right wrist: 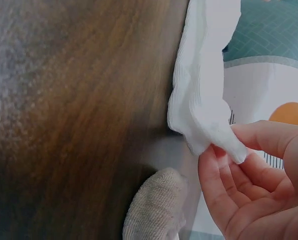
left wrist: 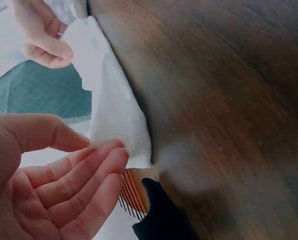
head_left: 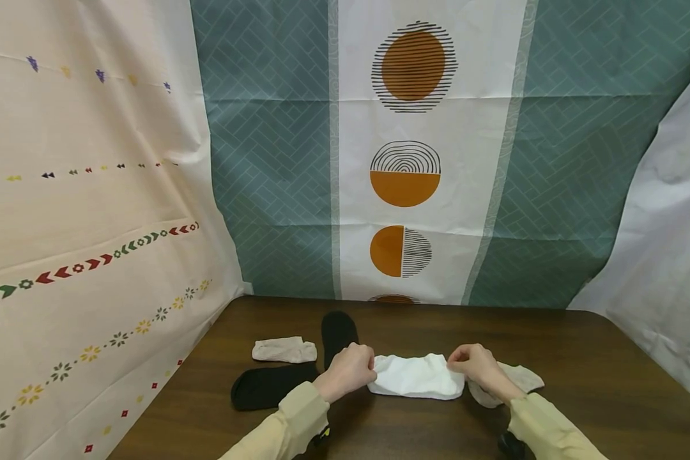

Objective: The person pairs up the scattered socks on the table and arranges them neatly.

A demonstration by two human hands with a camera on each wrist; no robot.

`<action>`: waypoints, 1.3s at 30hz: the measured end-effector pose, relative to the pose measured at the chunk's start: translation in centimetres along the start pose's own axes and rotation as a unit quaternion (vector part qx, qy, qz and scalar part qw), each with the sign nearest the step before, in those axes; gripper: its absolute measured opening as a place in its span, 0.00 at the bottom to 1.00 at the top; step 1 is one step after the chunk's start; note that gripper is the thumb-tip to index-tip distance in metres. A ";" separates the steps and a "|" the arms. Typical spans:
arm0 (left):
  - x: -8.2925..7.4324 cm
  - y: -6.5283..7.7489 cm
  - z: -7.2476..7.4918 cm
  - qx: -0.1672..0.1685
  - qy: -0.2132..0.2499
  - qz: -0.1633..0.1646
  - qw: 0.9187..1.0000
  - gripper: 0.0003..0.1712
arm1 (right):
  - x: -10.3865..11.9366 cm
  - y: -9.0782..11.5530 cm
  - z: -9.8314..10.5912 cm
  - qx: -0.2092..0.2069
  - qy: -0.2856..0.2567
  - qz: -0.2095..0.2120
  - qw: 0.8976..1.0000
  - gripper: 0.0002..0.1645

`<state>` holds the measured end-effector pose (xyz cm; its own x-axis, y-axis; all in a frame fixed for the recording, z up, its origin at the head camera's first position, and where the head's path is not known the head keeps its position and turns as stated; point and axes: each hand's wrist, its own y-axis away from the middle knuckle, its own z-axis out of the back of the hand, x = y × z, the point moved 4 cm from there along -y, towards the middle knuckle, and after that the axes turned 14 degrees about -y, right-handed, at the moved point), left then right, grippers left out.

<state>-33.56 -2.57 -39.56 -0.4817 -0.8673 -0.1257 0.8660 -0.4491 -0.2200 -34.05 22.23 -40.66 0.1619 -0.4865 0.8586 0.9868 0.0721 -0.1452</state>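
Observation:
A white sock (head_left: pixel 416 377) lies sideways between the two hands at the middle of the table. My left hand (head_left: pixel 349 370) pinches its left, ribbed end; in the left wrist view the thumb and index finger (left wrist: pixel 106 147) meet at that edge. The right hand (head_left: pixel 483 370) pinches the other end, where the fabric is drawn to a small point between thumb and fingers, as the right wrist view shows. Partly hidden under the right hand and wrist is a beige sock (head_left: pixel 520 377). Close by the left hand, an upright-lying black sock (head_left: pixel 338 332) is partly covered by it.
Left of the hands lie a second black sock (head_left: pixel 273 386) and, behind it, a light beige sock (head_left: pixel 284 350). All rest on a dark wooden table (head_left: pixel 437 437). Patterned cloths hang behind (head_left: pixel 282 160) and along the left side (head_left: pixel 92 211); a white one (head_left: pixel 667 255) hangs at right.

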 end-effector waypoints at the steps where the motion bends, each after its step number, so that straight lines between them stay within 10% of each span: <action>1: 0.0 0.0 -0.1 0.003 -0.003 0.000 1.000 0.09 | 0.0 0.0 0.0 0.001 -0.001 -0.002 1.000 0.02; 21: -0.8 -0.7 0.3 -0.037 -0.016 -0.005 0.999 0.07 | 0.5 0.0 0.2 -0.025 0.014 0.030 0.999 0.07; 32: -3.0 -1.0 0.0 -0.073 -0.104 -0.162 0.979 0.07 | 1.6 0.0 -0.5 -0.015 0.043 0.079 0.996 0.06; 39: -3.2 -1.2 -0.5 -0.065 -0.142 -0.184 0.970 0.06 | 2.1 0.0 -1.1 -0.012 0.067 0.128 0.989 0.08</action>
<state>-33.08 0.85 -39.37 -0.6826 -0.6857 0.2528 0.6092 -0.7250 -0.3213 -33.71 20.27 -39.44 0.4031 -0.5666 0.7187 0.9125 0.1893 -0.3626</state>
